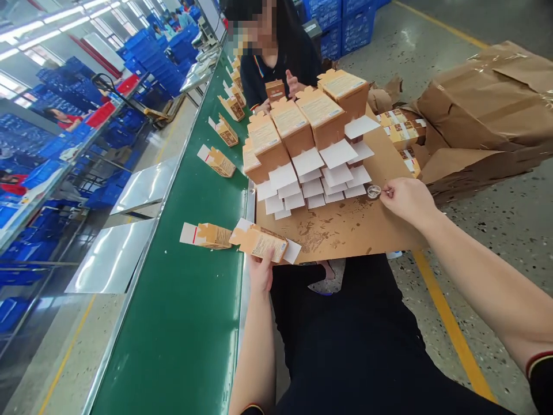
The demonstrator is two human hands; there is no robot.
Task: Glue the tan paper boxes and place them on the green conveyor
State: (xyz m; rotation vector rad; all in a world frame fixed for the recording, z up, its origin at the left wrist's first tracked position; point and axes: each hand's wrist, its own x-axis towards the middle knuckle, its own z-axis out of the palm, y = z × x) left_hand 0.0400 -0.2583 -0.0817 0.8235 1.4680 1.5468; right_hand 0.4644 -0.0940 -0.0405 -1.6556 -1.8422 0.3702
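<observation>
One carton [264, 243], one clear disc [373, 191]: both held.
Left hand [261, 274] grip closed around carton; right hand [406, 199] grip pinched on clear disc, over one board [389, 227].

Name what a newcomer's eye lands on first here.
Probably the stack of tan cartons with white flaps sticking out, piled on the brown cardboard sheet right of the green belt. Next, the left hand holding one open carton at the belt's edge, and the line of similar cartons standing or lying along the belt toward the far end.
</observation>
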